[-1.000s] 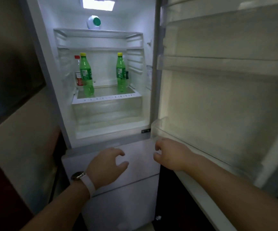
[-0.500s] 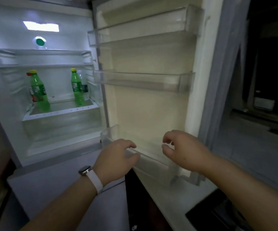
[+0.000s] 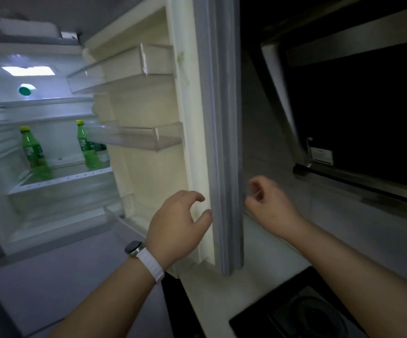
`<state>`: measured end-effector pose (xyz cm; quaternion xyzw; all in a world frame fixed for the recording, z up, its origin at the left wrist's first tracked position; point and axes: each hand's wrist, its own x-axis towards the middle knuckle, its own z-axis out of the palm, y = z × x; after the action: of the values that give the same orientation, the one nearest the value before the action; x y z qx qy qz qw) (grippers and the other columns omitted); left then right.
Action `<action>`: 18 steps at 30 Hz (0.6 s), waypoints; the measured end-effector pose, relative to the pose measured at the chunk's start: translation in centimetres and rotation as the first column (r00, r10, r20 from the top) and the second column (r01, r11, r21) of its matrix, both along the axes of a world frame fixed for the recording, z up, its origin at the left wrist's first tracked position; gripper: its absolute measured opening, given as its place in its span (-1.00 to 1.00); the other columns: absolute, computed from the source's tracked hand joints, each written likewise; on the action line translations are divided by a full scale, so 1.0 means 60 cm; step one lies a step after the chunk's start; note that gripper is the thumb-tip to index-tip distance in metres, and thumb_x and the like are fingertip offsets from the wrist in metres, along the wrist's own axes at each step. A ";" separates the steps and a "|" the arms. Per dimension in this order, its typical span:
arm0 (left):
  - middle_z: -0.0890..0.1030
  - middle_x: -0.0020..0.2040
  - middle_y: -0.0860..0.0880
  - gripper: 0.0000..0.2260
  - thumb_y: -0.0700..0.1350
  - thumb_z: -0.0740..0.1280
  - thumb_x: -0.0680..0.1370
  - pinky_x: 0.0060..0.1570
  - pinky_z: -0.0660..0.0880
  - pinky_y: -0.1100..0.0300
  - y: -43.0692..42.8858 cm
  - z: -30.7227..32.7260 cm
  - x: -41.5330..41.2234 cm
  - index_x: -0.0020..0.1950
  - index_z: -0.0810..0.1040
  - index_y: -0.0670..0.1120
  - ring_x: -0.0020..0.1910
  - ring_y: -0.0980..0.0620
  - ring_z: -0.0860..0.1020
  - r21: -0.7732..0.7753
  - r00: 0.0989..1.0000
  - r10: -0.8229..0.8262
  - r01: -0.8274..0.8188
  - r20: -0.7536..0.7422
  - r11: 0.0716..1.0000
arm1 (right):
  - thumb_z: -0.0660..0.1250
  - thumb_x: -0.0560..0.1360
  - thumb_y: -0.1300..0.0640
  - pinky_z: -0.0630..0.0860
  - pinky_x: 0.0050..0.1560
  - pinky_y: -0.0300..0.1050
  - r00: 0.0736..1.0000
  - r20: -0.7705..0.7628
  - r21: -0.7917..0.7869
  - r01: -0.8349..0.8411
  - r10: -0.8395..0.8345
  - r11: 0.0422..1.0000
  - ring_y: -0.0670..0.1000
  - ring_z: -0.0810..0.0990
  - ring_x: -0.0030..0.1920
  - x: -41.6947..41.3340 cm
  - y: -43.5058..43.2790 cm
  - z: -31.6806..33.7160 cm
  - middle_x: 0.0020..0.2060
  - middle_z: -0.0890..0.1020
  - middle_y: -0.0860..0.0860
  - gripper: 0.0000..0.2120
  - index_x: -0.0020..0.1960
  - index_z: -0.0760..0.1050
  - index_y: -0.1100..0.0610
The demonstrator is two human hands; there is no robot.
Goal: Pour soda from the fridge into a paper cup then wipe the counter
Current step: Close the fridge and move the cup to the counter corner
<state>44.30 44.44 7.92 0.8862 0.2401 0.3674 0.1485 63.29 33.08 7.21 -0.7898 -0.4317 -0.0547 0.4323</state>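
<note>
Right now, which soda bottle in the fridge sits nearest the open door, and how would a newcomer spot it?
Start at the lit fridge interior, then drop to the glass shelf holding two green bottles. The right-hand green bottle has a yellow cap and, unlike the left-hand green bottle, is partly overlapped by the clear door bin.

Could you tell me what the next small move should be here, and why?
Probably reach the left hand into the open fridge for the nearer green soda bottle. The door stands wide open, both hands are empty beside its edge, the right hand on its far side, and two green bottles stand upright on the lit shelf, untouched.
</note>
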 end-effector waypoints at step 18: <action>0.16 0.59 0.01 -0.38 -0.05 0.29 0.60 0.52 0.15 0.12 -0.035 -0.011 0.042 0.60 0.07 -0.02 0.56 0.10 0.14 -0.044 1.000 0.012 -0.012 -0.001 0.999 | 0.20 0.61 -0.08 0.01 0.52 -0.06 0.897 -0.345 0.087 -0.263 0.277 0.961 0.00 0.02 0.56 -0.002 0.058 -0.039 0.58 0.03 -0.07 -0.26 0.59 -0.20 -0.07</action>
<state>46.83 42.34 7.28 0.8815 0.2534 0.3623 0.1658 63.20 36.58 4.87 -0.7107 -0.4511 0.1407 0.5211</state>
